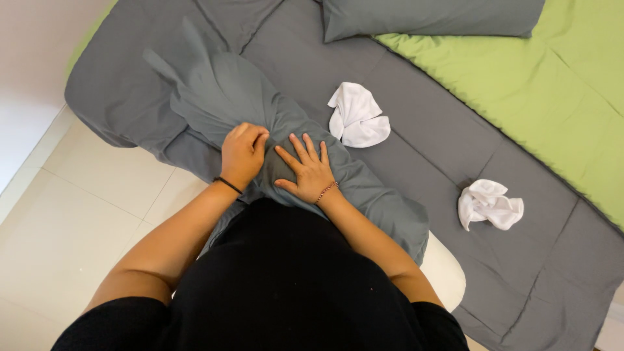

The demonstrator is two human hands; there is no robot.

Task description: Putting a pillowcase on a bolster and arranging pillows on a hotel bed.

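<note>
1. grey pillowcase (260,110) lies across the near edge of the bed (422,123), bunched and twisted at its middle, with a white pillow (445,273) showing out of its lower end beside the person's black top.
2. left hand (242,154) sits on the bunched middle of the pillowcase, its grip closed into a fist around a fold of the grey cloth; a dark band is on that wrist.
3. right hand (307,171) lies just beside it, palm down on the pillowcase, fingers spread and flat, gripping nothing; a beaded bracelet is on that wrist.
4. two crumpled white towels rest on the grey blanket: one towel (357,117) near the right hand, the other towel (489,204) well apart toward the right.
5. second grey pillow (429,16) lies at the top, touching a green sheet (552,91).
6. pale tiled floor (78,221) runs along the left.
</note>
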